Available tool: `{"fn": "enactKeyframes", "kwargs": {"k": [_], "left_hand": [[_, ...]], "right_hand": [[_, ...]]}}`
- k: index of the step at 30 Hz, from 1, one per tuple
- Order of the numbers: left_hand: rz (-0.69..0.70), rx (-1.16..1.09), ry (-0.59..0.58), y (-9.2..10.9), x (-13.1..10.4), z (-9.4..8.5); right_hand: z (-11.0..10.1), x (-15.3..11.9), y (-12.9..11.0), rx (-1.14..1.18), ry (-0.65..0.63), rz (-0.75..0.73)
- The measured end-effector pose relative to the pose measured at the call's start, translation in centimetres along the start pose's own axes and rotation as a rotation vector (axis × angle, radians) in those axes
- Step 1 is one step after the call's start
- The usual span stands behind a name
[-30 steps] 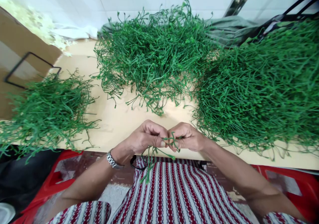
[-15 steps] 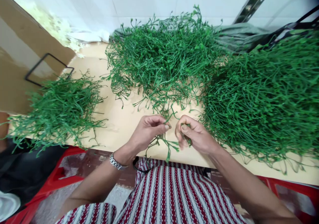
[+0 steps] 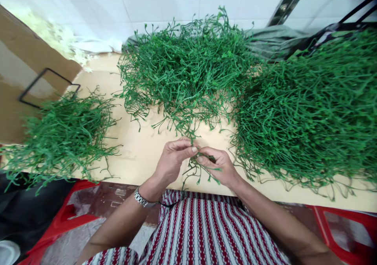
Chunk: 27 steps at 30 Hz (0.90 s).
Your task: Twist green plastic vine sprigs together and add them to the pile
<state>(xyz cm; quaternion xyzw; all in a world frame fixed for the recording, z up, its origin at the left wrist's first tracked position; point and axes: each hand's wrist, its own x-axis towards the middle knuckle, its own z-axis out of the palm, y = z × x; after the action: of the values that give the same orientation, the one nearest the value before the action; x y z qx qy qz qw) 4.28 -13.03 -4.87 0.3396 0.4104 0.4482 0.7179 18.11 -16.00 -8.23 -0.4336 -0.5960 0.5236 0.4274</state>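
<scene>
My left hand [image 3: 173, 161] is closed in a pinch, thumb against forefinger, on thin green stems [image 3: 199, 173] with small forked tips. Some of these stems hang below the fingers, over the front of the table. Close against it, my right hand [image 3: 221, 168] also pinches green stems, and a few poke out past its thumb. The fingertips of both hands nearly meet, so the exact spot they grip is hidden. Just beyond the hands spreads a loose middle heap of the same green stems [image 3: 188, 68].
A bigger, denser heap of stems [image 3: 306, 115] covers the right side of the table [image 3: 135, 155]. On the left, a smaller heap [image 3: 64, 135] lies beside a cardboard box [image 3: 26, 68] and a black wire frame [image 3: 22, 98]. Red stools [image 3: 332, 225] stand below the table edge.
My right hand has moved left and now meets my left hand at the stems; a gap lay between them before. The whole view has shifted slightly.
</scene>
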Motion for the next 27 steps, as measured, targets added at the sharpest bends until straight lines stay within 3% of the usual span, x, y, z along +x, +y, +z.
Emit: {"fn": "enactKeyframes", "kwargs": {"k": [6,10,19,23,27], "left_hand": [[0.020,0.037,0.039,0.5,0.1,-0.3],[0.076,0.046,0.051,0.2,-0.2,-0.3],[0.032,0.178,-0.144,0.1,-0.7,-0.8],[0.108,0.421,-0.164,0.8,-0.7,-1.0],[0.203,0.751,-0.166,1.1,-0.9,-1.1]], "right_hand": [[0.1,-0.1,-0.3,-0.073,0.113,-0.025],[0.3,-0.2,-0.5,-0.217,0.104,-0.073],[0.0,-0.3,-0.8,-0.446,0.080,-0.291],[-0.9,-0.1,-0.7,-0.532,-0.030,-0.384],[-1.5,0.1,-0.7,-0.766,-0.061,-0.483]]}}
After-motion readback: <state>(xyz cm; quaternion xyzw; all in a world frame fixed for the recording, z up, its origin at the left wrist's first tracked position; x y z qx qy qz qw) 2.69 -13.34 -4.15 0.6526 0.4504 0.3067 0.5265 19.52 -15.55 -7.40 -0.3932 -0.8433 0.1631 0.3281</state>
